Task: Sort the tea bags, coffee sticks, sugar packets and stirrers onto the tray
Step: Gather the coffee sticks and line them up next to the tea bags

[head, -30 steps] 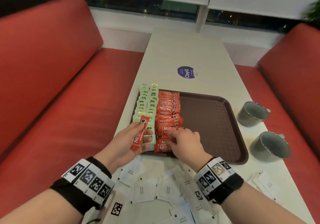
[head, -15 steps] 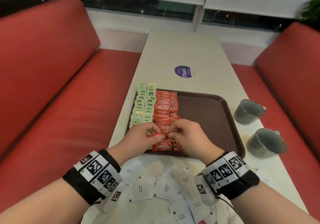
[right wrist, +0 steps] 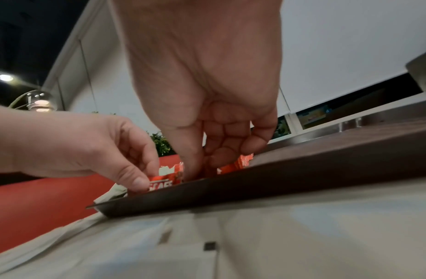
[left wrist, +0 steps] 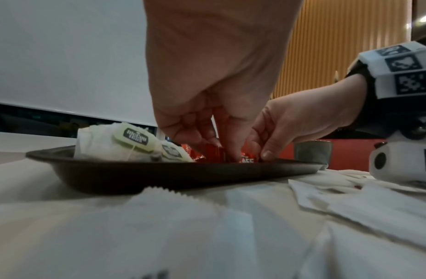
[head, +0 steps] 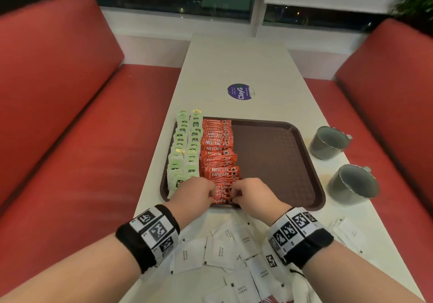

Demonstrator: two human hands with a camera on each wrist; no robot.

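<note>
A brown tray holds two columns of green tea bags along its left side and a column of red coffee sticks beside them. My left hand and right hand meet at the near end of the coffee column. Each pinches one end of a coffee stick lying low over the tray rim. In the left wrist view my left hand reaches down just right of the tea bags, and the right hand's thumb touches the stick. White sugar packets lie loose on the table in front of the tray.
Two grey metal cups stand right of the tray. A purple round sticker is on the table beyond it. Red bench seats flank the narrow white table. The tray's right half is bare.
The left hand brought a coffee stick from beside the tea bags to the column. The right hand took its other end, and both lowered it onto the near end of the row.
</note>
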